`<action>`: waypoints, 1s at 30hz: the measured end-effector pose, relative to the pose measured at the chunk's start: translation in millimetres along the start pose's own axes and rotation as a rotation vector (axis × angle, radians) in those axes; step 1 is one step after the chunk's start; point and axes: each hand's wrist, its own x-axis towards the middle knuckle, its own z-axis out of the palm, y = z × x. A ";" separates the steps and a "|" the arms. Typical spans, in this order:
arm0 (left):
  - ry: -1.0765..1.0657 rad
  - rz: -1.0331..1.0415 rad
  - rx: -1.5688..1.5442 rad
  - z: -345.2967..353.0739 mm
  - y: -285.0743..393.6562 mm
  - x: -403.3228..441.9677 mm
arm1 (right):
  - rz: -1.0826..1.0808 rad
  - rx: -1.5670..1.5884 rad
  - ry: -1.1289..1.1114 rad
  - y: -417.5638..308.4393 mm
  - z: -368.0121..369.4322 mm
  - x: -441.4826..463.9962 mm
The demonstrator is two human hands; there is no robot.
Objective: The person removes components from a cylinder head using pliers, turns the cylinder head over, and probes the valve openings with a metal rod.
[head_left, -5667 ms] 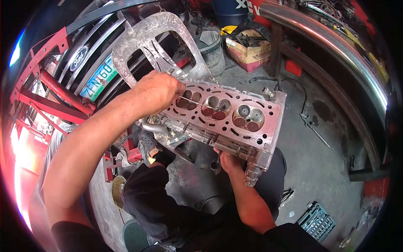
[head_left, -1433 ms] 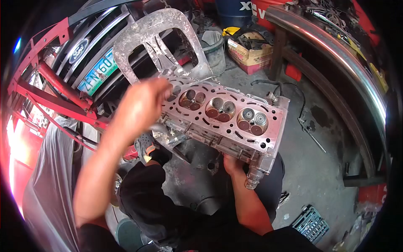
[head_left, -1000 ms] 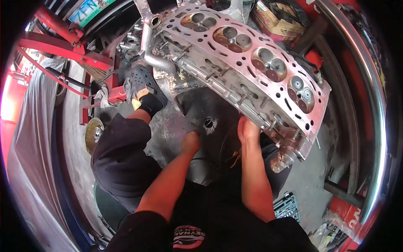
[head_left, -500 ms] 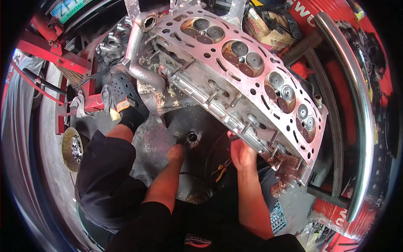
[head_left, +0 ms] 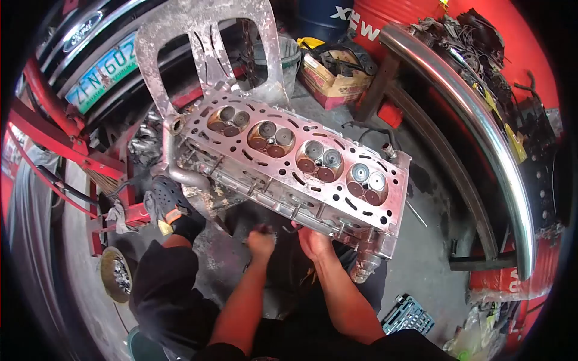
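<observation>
A metal cylinder head [head_left: 307, 135] lies with its flat face and four sets of valves up, across the seat of a worn chair [head_left: 208, 57] and over my right leg. My right hand [head_left: 314, 242] is at its lower edge and grips it from below; most fingers are hidden under it. A small dark hooked thing shows beside these fingers. My left hand [head_left: 261, 242] is low, left of my right hand and apart from the cylinder head, closed round something small and dark that is blurred.
A curved chrome bumper [head_left: 481, 120] stands on the right. An open socket set [head_left: 409, 316] lies on the floor at lower right. Red metal frames [head_left: 72, 144] and a round pan [head_left: 117, 274] are on the left. A cardboard box [head_left: 334, 78] and a bucket stand behind.
My left hand has left the top of the cylinder head and come down in front of it. My right hand stays at the lower edge. The camera view tipped down, then back up.
</observation>
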 end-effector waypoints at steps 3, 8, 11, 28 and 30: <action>-0.021 0.149 -0.251 -15.4 79.7 -10.7 | 0.041 0.159 0.023 3.9 3.2 4.8; -0.084 -0.060 -0.373 -38.4 93.7 -12.5 | 0.080 0.174 0.064 11.4 -12.7 9.1; 0.001 0.061 -0.265 -38.0 86.7 -11.1 | 0.035 -0.125 -0.103 13.5 -27.2 11.5; -0.563 -0.517 -0.477 -55.4 203.7 -49.7 | 0.637 -0.277 -0.045 -41.4 10.0 -15.3; -0.585 -0.245 -0.509 63.5 71.6 6.7 | 0.644 -0.242 -0.074 -38.4 12.2 -5.7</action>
